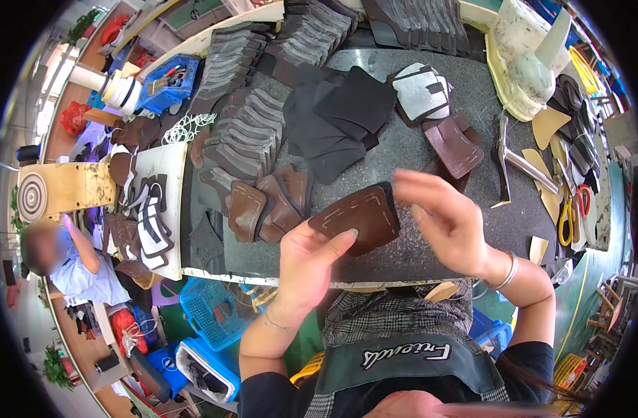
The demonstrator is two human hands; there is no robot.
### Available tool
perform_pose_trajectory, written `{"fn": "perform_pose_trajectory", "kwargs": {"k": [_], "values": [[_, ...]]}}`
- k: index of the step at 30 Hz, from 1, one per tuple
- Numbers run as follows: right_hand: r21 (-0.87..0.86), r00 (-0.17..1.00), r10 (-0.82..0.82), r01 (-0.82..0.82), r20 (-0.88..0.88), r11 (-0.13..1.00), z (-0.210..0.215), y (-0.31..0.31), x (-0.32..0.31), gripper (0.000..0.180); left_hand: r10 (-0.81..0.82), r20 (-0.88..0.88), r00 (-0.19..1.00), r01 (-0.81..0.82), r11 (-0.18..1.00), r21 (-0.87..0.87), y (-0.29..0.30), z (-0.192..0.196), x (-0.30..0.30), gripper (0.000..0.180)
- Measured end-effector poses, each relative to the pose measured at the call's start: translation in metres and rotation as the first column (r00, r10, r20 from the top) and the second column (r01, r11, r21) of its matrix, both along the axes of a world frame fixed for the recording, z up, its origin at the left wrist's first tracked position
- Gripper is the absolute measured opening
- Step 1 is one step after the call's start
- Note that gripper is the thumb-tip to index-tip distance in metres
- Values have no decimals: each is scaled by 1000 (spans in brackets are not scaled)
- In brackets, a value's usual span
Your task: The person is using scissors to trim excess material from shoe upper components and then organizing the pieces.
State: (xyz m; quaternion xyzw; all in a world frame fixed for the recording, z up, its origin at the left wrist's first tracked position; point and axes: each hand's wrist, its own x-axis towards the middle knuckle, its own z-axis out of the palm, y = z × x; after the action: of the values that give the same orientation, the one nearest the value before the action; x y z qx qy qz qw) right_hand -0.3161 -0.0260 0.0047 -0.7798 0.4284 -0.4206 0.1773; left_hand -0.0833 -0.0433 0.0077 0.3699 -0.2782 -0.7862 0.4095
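A brown leather piece [364,217] with pale marked lines along its edges is gripped in my left hand [307,263], the thumb on its face. It is held above the dark worktop near the front edge. My right hand [445,226] is raised just beside the piece's right edge, slightly blurred, its fingers extended and nothing seen in them. To the left of the held piece lie several similar brown pieces [246,210]. Behind it sits a loose pile of black flat pieces [359,101]. More brown pieces [455,148] lie beyond my right hand.
Overlapping rows of dark cut pieces [246,132] cover the back left. White pieces with black edging [421,92] lie at the back. On the right are a hammer [531,171], yellow-handled scissors [566,224] and a stained white machine [524,66]. A person [89,268] sits far left.
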Motion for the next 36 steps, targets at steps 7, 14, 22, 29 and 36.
{"fn": "perform_pose_trajectory", "kwargs": {"k": [7, 14, 22, 29, 36], "values": [[584, 582, -130, -724, 803, 367, 9, -15, 14, 15, -126, -232, 965, 144, 988, 61, 4, -9, 20, 28], [314, 975, 102, -161, 196, 936, 14, -48, 12, 15, 155, 497, 854, -3, 956, -294, -31, 33, 73, 46], [-280, 912, -279, 196, -301, 940, -12, -133, 26, 21, 705, 681, 197, 783, 304, -543, -77, 3, -6, 51], [373, 869, -336, 196, 362, 907, 33, -111, -21, 22, 660, 743, 112, 852, 320, -413, -84, -11, -18, 54], [861, 859, -323, -228, 398, 455, 28, -20, -23, 34, 734, 459, 500, 794, -177, -582, -27, -16, -7, 41]]}}
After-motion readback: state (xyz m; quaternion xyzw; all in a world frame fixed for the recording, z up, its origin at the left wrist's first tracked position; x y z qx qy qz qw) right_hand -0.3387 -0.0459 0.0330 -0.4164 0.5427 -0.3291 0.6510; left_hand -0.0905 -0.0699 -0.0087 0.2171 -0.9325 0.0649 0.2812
